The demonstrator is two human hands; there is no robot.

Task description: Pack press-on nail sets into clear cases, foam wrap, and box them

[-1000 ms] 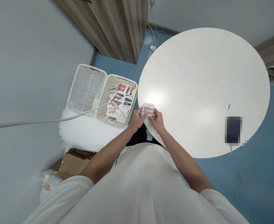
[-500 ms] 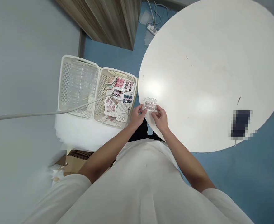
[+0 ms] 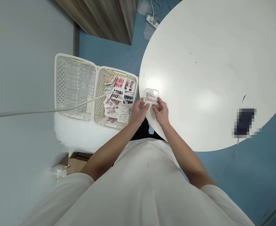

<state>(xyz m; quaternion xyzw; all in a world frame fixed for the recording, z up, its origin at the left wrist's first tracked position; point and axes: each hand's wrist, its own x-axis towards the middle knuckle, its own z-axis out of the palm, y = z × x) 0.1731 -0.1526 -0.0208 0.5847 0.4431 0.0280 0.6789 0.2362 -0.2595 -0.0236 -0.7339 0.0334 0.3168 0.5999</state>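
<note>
Both left hand (image 3: 139,113) and right hand (image 3: 161,114) grip the clear nail case (image 3: 151,95) by its lower corners, mid-frame, likely for steadiness!

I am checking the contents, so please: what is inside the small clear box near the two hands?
Inside the clear box, two rows of small, shiny pieces show. What lies beneath them is covered.

Left hand (image 3: 138,112): my fingers bent and pointing far, thumb angled right.
Right hand (image 3: 161,113): just beside my left, fingers bent, thumb angled left.
Left arm (image 3: 112,147): bare, slanting far and right.
Right arm (image 3: 185,152): mirrors it, slanting far and left.
</note>
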